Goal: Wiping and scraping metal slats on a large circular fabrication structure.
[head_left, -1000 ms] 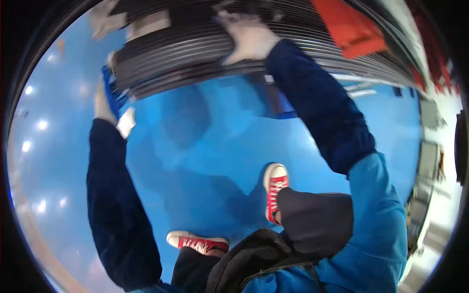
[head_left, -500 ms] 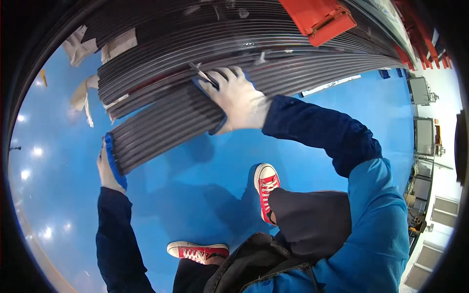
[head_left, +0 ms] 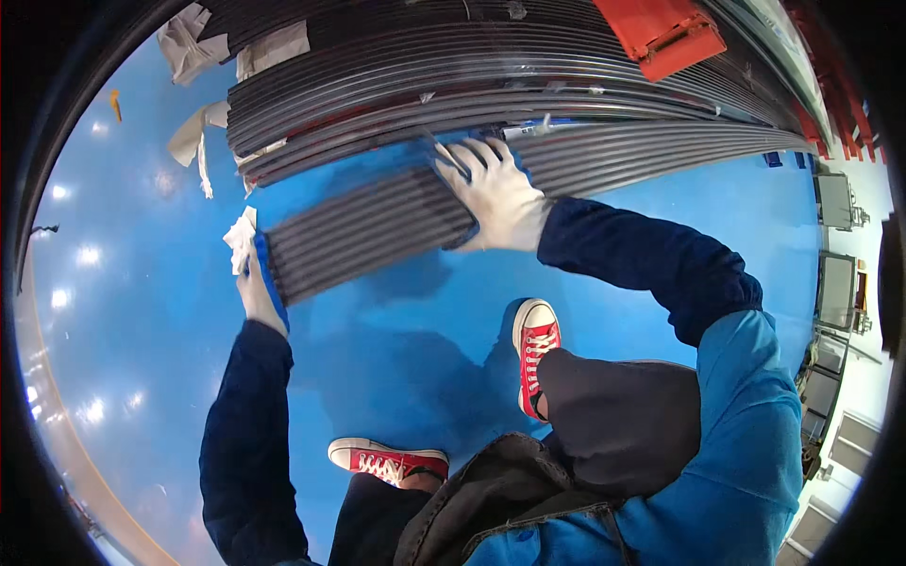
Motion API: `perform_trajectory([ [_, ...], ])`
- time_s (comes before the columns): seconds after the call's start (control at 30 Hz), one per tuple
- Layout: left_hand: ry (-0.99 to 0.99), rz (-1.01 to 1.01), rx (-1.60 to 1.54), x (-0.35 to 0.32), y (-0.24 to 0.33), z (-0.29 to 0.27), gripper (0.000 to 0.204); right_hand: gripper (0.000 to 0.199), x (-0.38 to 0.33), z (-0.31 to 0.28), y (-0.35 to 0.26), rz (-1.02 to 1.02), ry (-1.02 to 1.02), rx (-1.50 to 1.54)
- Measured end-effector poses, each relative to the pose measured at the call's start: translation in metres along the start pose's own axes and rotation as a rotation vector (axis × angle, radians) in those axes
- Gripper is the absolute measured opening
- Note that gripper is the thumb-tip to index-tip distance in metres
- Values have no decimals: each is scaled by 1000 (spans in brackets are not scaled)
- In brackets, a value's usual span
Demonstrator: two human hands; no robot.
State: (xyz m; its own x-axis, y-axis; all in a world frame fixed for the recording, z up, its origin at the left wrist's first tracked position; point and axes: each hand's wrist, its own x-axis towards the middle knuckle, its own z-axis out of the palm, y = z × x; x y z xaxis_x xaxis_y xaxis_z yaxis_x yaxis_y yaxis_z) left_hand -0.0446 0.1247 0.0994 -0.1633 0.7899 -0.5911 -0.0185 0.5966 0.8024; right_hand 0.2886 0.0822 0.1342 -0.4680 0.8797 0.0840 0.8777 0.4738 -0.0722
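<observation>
The fingers of the right hand (head_left: pixel 500 198) are parted a little and bent over the far edge of a flat row of grey rods (head_left: pixel 363 231), with the thumb at the near edge, so the row is clasped between them. A thin stick (head_left: pixel 447 154) shows beside the forefinger. The left hand (head_left: pixel 259 291) has its blue palm against the left end of the row; its fingers are mostly hidden, and I cannot tell how tightly they close. Both hands wear white gloves with blue palms. Just beyond the left hand, touching it, is a crumpled white scrap (head_left: pixel 242 236).

The row slants from near left to far right, in front of a wide pile of dark rods (head_left: pixel 406 80). A red metal piece (head_left: pixel 665 42) lies over the pile at the far right. White sheets (head_left: pixel 276 49) hang at its left end. Below is the blue floor (head_left: pixel 377 354), with two red shoes (head_left: pixel 392 462) on it.
</observation>
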Motion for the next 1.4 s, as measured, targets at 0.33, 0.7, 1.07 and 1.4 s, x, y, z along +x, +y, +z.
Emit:
perform_trajectory([
  [0.33,-305,365,144,23,-73,-38,40,101,-29,39,-10,72,-150,-55],
  [0.7,-401,-323,-394,-3,-30,-48,46,110,-5,33,0,-20,-186,-119],
  [1.07,-494,-272,-502,-5,-64,-69,50,104,-12,46,0,-9,-107,-116],
  [1.4,-491,-239,-494,-6,-60,-69,45,105,-13,44,0,-20,-110,-138],
])
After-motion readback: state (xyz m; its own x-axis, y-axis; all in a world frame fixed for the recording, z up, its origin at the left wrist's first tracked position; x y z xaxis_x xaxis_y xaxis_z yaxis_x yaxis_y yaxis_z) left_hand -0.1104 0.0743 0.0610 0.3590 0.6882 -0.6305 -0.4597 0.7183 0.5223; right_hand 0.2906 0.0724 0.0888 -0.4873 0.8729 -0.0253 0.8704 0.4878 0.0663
